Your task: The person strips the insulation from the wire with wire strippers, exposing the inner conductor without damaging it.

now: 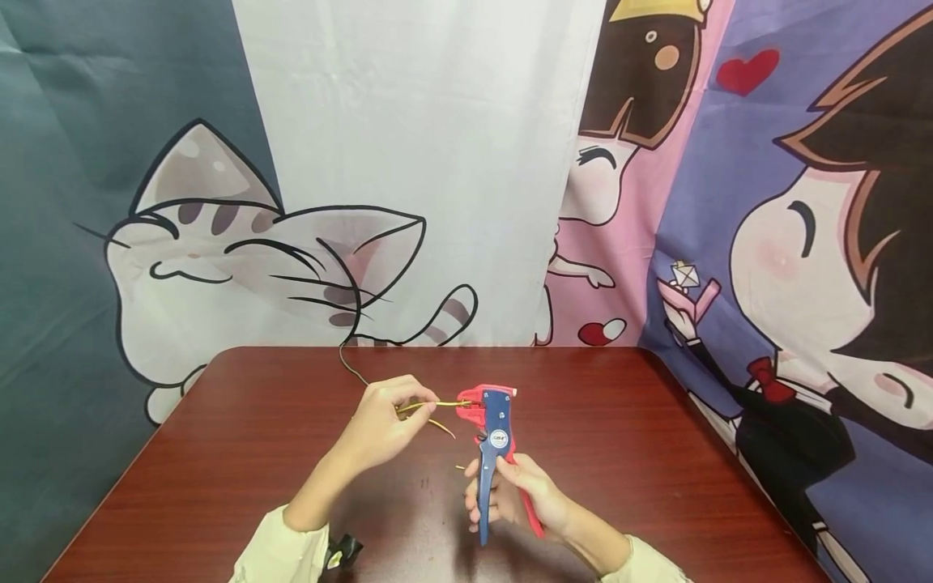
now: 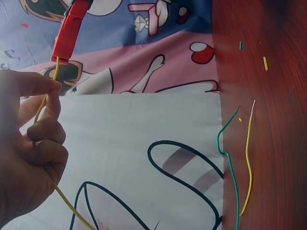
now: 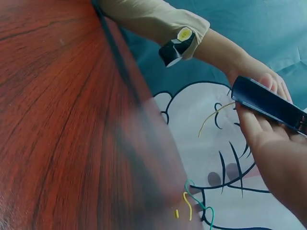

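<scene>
My left hand [image 1: 389, 417] pinches a yellow wire [image 1: 446, 403] between thumb and forefinger, above the table. One end of this wire runs into the red head of a wire stripper [image 1: 498, 421]; its other end trails out past the hand. My right hand [image 1: 535, 490] grips the stripper upright by its blue and red handles, which stand spread apart. In the left wrist view the wire [image 2: 72, 206] passes through the curled fingers and meets the red head [image 2: 69, 33]. The right wrist view shows the blue handle [image 3: 268, 105] over the right fingers; the stripper's head is cut off there.
On the reddish-brown table [image 1: 255, 453] lie a separate yellow wire [image 2: 248, 158] with a bared end, a green wire [image 2: 232, 177] and small yellow and green scraps [image 2: 265, 63]. A printed cloth [image 1: 437, 121] hangs behind the table.
</scene>
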Available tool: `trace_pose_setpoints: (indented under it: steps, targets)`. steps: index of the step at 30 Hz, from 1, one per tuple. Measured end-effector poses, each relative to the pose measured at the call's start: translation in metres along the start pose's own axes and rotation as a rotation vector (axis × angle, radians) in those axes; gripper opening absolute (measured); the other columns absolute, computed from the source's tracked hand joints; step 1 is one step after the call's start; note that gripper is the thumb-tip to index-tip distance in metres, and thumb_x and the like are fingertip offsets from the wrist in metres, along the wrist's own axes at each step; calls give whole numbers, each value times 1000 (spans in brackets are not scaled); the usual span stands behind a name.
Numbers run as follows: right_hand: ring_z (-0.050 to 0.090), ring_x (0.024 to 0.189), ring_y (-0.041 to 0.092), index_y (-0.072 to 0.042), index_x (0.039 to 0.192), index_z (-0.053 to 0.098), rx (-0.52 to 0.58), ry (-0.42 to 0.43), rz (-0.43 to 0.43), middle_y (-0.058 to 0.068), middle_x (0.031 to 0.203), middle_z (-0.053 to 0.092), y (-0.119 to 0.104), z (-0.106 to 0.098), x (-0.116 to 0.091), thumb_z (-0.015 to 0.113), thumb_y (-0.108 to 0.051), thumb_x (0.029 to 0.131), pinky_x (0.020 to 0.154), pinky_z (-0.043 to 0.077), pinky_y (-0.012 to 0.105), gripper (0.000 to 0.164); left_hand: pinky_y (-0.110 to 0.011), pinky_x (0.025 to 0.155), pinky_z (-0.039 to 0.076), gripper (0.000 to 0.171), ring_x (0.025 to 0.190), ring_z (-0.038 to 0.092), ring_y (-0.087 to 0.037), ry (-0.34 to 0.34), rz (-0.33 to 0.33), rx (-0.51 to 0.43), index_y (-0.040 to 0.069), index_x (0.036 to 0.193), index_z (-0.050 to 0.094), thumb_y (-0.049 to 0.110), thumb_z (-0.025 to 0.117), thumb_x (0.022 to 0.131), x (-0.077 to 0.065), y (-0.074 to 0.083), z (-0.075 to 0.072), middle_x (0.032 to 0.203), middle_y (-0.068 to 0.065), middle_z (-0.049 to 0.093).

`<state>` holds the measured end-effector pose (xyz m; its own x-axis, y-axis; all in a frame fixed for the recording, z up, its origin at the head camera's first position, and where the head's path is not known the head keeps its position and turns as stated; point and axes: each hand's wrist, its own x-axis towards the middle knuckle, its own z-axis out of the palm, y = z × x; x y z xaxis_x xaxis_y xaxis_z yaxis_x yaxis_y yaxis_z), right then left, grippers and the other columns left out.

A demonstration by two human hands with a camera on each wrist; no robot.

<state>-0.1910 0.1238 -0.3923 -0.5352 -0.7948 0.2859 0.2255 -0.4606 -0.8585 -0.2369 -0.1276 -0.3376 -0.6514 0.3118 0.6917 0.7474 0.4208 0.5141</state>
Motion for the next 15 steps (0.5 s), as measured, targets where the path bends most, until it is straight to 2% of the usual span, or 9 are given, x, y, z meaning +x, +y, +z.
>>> trace_pose_setpoints:
  steps: [4, 8, 15]
  targets:
    - [68, 88, 20, -2, 114, 57, -39, 51, 13, 5, 100, 65, -3, 2, 1, 24, -11, 104, 83, 55, 43, 36, -21, 52, 36, 15, 59, 42, -5, -16, -2, -17, 17, 87, 75, 3, 73, 83, 0, 1, -1, 74, 16, 56]
    - [65, 89, 18, -4, 110, 57, -57, 84, 18, 4, 97, 63, -4, 4, 1, 28, -7, 99, 80, 56, 43, 31, -21, 53, 37, 16, 59, 43, -5, -18, -3, -22, 18, 86, 75, 2, 73, 83, 0, 2, -1, 74, 16, 57]
    - [62, 88, 15, -6, 107, 56, -83, 67, 27, 3, 94, 63, -6, 0, -1, 34, -2, 93, 76, 56, 41, 27, -21, 53, 37, 13, 58, 46, -10, -23, 4, -20, 16, 85, 75, 3, 74, 82, 0, 1, -2, 75, 16, 59]
